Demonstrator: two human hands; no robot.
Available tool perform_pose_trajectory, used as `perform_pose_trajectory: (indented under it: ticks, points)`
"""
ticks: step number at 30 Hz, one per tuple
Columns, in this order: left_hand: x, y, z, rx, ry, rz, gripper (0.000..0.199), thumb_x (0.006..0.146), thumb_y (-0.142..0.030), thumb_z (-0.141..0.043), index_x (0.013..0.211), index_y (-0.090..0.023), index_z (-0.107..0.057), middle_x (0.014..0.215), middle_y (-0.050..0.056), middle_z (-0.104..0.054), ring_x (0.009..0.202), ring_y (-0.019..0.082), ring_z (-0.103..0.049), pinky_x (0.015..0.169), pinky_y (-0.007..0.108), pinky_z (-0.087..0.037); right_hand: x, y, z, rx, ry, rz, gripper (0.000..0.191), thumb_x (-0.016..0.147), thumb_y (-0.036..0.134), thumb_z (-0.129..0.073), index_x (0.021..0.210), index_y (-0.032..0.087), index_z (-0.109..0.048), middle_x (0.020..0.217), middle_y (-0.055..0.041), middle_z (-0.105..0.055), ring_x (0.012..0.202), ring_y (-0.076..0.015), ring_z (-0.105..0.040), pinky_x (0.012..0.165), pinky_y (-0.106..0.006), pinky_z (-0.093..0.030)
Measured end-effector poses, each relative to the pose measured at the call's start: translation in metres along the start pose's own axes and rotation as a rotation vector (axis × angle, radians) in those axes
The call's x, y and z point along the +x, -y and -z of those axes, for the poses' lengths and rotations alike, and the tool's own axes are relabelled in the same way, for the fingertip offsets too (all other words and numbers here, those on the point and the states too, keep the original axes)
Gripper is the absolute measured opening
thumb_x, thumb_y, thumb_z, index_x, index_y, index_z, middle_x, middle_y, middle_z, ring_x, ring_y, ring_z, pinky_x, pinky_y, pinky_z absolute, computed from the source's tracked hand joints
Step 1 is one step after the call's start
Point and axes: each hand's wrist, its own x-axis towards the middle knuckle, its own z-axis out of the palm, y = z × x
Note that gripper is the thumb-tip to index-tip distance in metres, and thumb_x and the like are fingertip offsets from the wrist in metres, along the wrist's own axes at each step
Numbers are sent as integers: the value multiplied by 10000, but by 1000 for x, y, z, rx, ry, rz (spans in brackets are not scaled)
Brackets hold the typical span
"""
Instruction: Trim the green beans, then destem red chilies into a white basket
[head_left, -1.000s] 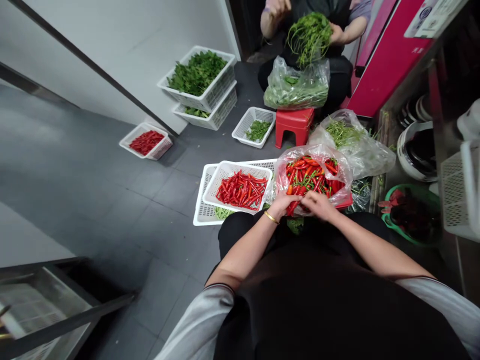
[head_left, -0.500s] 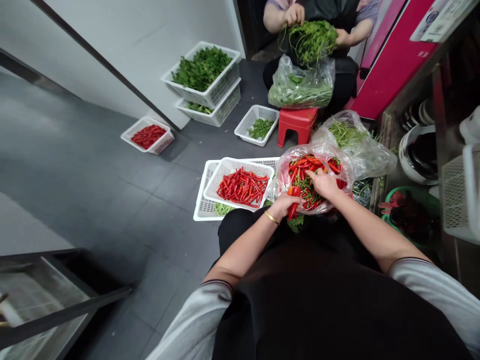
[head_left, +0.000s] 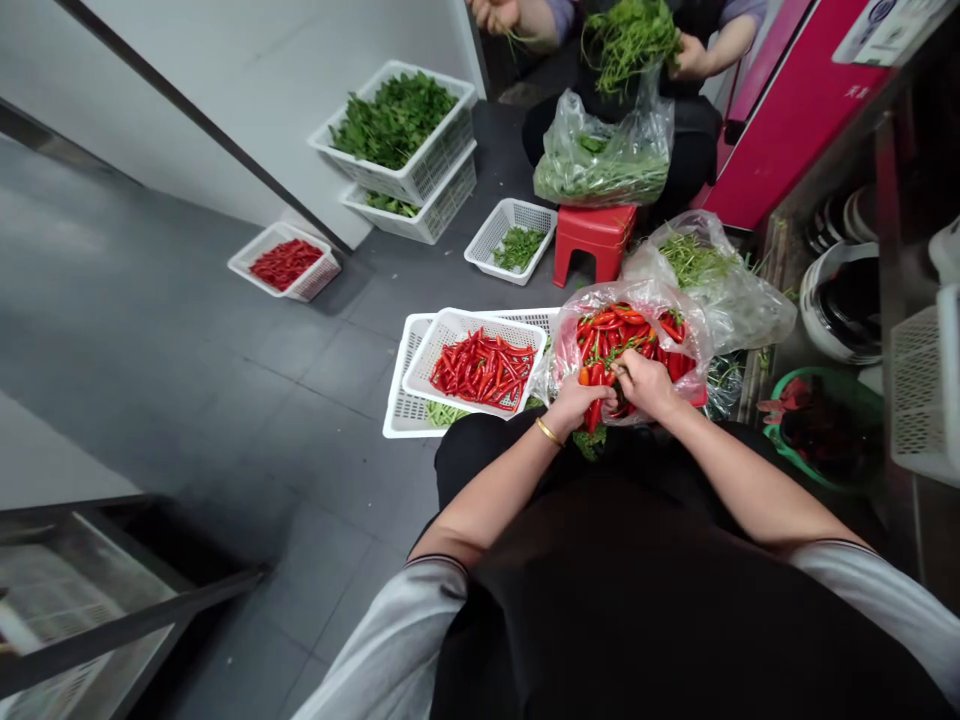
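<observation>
A clear plastic bag (head_left: 694, 330) full of red chili peppers (head_left: 616, 325) with green stems lies open in front of my knees. Several red chilies (head_left: 596, 378) are bunched in my left hand (head_left: 574, 402), its fingers closed round them at the bag's near edge. Close beside it, my right hand (head_left: 646, 384) is closed in a pinch at the stem ends of these chilies; the exact thing between its fingertips is too small to make out. Left of the bag, a white basket (head_left: 421, 370) of red chilies (head_left: 480, 370) rests on a larger white basket (head_left: 397, 400).
Another basket of chilies (head_left: 285, 265) is on the floor at left. Stacked baskets of leafy greens (head_left: 394, 120) stand by the wall. Across from me, a person's hand (head_left: 691, 58) holds greens above a bag on a red stool (head_left: 592, 235). At right is a green basin (head_left: 787, 455).
My right hand has moved left and down from over the bag to the chilies in my left hand. The other person's one hand has swung left, away from the greens.
</observation>
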Motion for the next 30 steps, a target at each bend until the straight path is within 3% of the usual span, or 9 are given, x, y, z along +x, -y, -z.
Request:
perform_pose_trajectory:
  ticks: [3,5,9,12,16,18,21,25,30]
  points:
    - [-1,9,-2,-34,-86,130,224,631,-99,-760,800,-110,-614,566,0,-605,533,135,-590,649,343,-556,38,-4,-10,-114,87,-130,235,935,258,-488,1099,108,-565,1089,-182,-675,932,-262,-654,771,-314,-460]
    - [2,10,4,-49,-156,107,228,630,-57,-721,807,-127,-596,550,-24,-577,518,120,-566,643,326,-549,73,-4,-18,3,67,-235,365,888,355,-601,1156,113,-547,1096,-160,-681,921,-248,-655,772,-315,-475]
    - [11,2,22,-23,-268,-83,272,592,-22,-702,797,-146,-574,623,-35,-591,598,109,-581,717,289,-527,116,-2,-30,383,-8,-348,227,867,380,-610,897,156,-615,718,-21,-681,649,-158,-630,670,-262,-483]
    - [16,-6,29,63,-290,-297,326,591,-62,-732,872,-156,-596,802,1,-666,801,147,-639,832,292,-505,101,-9,-31,538,-72,-371,292,868,352,-586,633,191,-524,503,28,-563,503,-129,-563,574,-234,-455]
    - [16,-7,22,168,-122,-423,501,557,-117,-802,1013,-167,-601,968,28,-690,920,170,-641,878,282,-487,37,-15,-25,703,-124,-254,342,920,469,-506,694,215,-470,548,29,-570,479,-124,-548,537,-229,-451]
    - [12,0,11,177,-17,-355,513,518,-118,-824,973,-165,-594,902,7,-682,838,148,-638,830,269,-502,10,-10,-23,582,-134,-191,334,967,478,-423,768,215,-479,642,-2,-607,555,-143,-585,586,-244,-472]
    - [4,14,-5,85,13,-153,443,513,-132,-828,867,-162,-563,718,-37,-627,661,125,-615,732,293,-532,-4,-7,-22,100,-44,-129,280,1004,382,-370,912,177,-538,928,-115,-658,768,-201,-645,700,-286,-485]
    - [-4,20,-10,-20,-32,69,378,527,-160,-853,742,-140,-543,601,-13,-592,553,152,-611,640,342,-546,20,-28,-12,-340,148,-209,339,1011,332,-371,1146,74,-546,1114,-233,-636,917,-274,-673,774,-339,-496]
    - [-3,6,0,-70,-106,-31,425,469,-156,-902,747,-120,-582,623,10,-621,562,143,-611,639,329,-544,64,-48,-5,-302,184,-470,426,914,420,-598,1047,19,-650,1035,-272,-693,1088,-334,-648,908,-365,-495]
